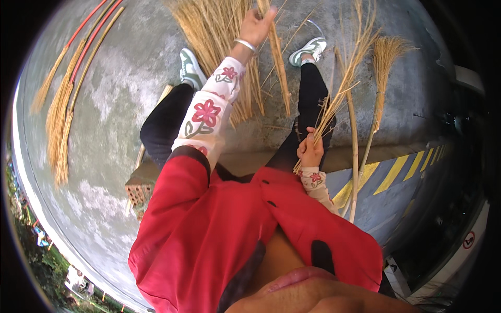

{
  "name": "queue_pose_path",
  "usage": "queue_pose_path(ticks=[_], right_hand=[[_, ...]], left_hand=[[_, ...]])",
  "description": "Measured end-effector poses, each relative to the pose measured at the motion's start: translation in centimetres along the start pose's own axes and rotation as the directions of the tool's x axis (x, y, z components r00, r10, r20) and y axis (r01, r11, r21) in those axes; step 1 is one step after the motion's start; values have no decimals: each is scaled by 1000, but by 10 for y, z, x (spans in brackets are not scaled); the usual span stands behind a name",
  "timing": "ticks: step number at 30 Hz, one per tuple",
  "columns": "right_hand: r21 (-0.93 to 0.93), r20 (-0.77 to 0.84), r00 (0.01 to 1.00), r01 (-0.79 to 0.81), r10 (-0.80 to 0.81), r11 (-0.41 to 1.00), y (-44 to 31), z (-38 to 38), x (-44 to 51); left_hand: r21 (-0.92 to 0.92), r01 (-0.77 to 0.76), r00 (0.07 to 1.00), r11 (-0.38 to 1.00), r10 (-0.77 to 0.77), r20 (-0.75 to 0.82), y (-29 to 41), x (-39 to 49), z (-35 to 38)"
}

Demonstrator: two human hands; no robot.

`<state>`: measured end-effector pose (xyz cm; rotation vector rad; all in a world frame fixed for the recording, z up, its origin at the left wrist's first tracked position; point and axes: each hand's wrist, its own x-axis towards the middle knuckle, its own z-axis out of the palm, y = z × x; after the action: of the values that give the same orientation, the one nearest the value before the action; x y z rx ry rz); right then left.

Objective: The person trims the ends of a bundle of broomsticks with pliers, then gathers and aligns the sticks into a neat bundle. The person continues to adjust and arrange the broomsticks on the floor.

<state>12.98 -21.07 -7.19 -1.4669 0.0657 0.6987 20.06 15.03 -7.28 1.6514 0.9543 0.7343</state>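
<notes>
My left hand (256, 29), with a silver bangle at the wrist, is stretched out at the top over a spread pile of dry broom straw (213, 27). Its fingers curl around a thick strip of dry stalks (280, 70), which runs down past the wrist. Close to my right thigh, my right hand (311, 146) grips a thin bunch of dry twigs (340, 96) near its lower end. The branching tips of that bunch fan upward to the top of the view.
Several straw brooms (64, 113) lie on the concrete floor (113, 117) at left. At right, another broom (379, 82) stands near a bare wooden pole (352, 133) and a yellow-striped ledge (391, 174). A perforated brick (139, 193) is beside my left hip.
</notes>
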Motion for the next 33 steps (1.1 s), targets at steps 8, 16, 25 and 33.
queue_pose_path(ticks=[8,16,25,33], right_hand=[[-95,133,978,173,-159,980,24,58,70],[-689,610,791,560,-50,460,125,139,100],[-634,598,742,206,304,745,176,143,126],[-729,504,799,191,327,658,236,117,147]], left_hand=[[-136,604,735,785,-482,477,-113,-92,-32],[-421,740,653,524,-410,637,-141,-164,-56],[-434,606,739,666,-674,-2,-251,-145,-85],[251,729,683,636,-654,-327,-350,-157,-88]])
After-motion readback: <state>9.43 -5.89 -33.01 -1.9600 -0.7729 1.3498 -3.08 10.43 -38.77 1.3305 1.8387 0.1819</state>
